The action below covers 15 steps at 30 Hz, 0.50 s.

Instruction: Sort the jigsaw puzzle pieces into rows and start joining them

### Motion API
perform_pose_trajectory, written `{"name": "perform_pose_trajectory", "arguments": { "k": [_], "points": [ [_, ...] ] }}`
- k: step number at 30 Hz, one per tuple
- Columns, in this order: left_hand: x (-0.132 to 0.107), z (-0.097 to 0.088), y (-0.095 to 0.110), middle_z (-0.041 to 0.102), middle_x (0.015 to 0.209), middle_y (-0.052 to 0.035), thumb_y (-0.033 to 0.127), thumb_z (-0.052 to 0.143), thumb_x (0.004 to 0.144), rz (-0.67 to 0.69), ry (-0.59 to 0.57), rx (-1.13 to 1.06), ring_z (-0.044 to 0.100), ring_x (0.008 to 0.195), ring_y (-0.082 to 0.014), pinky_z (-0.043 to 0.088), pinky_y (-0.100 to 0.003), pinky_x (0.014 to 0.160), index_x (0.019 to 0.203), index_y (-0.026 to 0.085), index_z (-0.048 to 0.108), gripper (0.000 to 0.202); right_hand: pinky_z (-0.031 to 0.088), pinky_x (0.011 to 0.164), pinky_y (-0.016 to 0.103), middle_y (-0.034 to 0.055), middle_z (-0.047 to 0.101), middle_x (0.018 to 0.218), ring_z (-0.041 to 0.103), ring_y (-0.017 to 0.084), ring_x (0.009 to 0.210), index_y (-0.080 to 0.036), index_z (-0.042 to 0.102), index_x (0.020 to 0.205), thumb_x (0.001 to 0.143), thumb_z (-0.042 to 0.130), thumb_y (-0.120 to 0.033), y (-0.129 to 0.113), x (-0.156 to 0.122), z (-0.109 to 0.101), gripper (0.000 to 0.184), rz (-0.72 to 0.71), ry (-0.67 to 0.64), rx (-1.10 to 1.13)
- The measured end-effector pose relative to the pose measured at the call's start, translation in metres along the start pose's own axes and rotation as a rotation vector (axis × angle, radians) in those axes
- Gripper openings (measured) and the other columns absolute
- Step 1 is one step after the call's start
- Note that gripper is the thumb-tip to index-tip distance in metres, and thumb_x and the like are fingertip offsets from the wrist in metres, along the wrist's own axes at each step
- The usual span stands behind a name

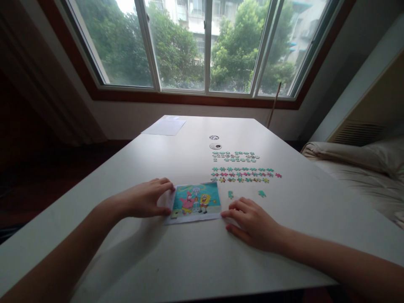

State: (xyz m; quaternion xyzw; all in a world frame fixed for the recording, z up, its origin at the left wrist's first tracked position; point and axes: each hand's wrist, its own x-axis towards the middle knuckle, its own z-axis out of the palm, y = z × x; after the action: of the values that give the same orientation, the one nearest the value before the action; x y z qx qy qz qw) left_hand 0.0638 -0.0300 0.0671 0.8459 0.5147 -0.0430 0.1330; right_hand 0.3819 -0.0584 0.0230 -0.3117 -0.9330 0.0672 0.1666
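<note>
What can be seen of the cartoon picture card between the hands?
The card is a thin rectangular sheet, seemingly paper or cardboard, with a pale border. It shows three cartoon figures, pink, pale and yellow, on a turquoise ground. It lies flat on the white table, near its front edge. The left hand touches its left edge; the right hand has fingertips at its lower right corner.

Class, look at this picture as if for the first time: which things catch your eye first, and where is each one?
The bright cartoon picture lies on the white table, between the left hand, touching its left edge, and the right hand, at its right corner. Beyond it, small puzzle pieces sit in neat rows. Behind everything, the wide window shows green trees.
</note>
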Motion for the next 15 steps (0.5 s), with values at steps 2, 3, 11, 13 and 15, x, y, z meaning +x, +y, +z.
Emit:
{"name": "perform_pose_trajectory", "arguments": {
  "k": [2,3,11,13,15],
  "points": [
    [0.0003,0.0007,-0.0007,0.051,0.114,-0.0071,0.05,0.056,0.068,0.004,0.004,-0.003,0.049,0.102,-0.0236,0.038,-0.032,0.087,0.115,0.021,0.049,0.055,0.04,0.077,0.033,0.007,0.057,0.091,0.049,0.018,0.085,-0.021,0.058,0.102,0.082,0.047,-0.031,-0.0001,0.0001,0.0003,0.025,0.001,0.003,0.002],
    [0.0004,0.0009,-0.001,0.051,0.114,-0.0071,0.05,0.056,0.068,0.007,0.005,-0.005,0.048,0.103,-0.0236,0.038,-0.032,0.087,0.115,0.022,0.049,0.055,0.04,0.077,0.033,0.007,0.057,0.092,0.049,0.018,0.085,-0.021,0.058,0.102,0.082,0.048,-0.031,-0.0001,0.0002,0.0005,0.025,0.002,0.003,0.002],
    [0.0,0.0022,-0.0029,0.05,0.115,-0.0074,0.05,0.056,0.068,0.007,0.016,-0.021,0.048,0.104,-0.0239,0.038,-0.032,0.088,0.115,0.021,0.049,0.056,0.041,0.075,0.032,0.0058,0.058,0.09,0.049,0.017,0.083,-0.022,0.058,0.101,0.082,0.047,-0.03,0.001,0.0008,0.0003,0.024,-0.01,0.004,0.002],
    [-0.0001,0.0027,-0.0039,0.05,0.115,-0.007,0.051,0.056,0.068,0.009,0.014,-0.019,0.048,0.104,-0.0234,0.038,-0.032,0.088,0.116,0.021,0.048,0.057,0.041,0.075,0.032,0.0058,0.058,0.09,0.049,0.017,0.083,-0.022,0.058,0.102,0.082,0.047,-0.03,0.0013,0.0008,0.0004,0.024,-0.017,0.006,-0.008],
    [0.0,0.0031,-0.0049,0.05,0.115,-0.0069,0.051,0.056,0.068,0.011,0.015,-0.02,0.048,0.104,-0.0232,0.039,-0.031,0.088,0.116,0.021,0.048,0.057,0.041,0.075,0.032,0.006,0.058,0.09,0.049,0.017,0.083,-0.022,0.058,0.102,0.082,0.047,-0.03,0.0013,0.0006,0.0009,0.024,-0.02,0.005,-0.018]
  ]
}}
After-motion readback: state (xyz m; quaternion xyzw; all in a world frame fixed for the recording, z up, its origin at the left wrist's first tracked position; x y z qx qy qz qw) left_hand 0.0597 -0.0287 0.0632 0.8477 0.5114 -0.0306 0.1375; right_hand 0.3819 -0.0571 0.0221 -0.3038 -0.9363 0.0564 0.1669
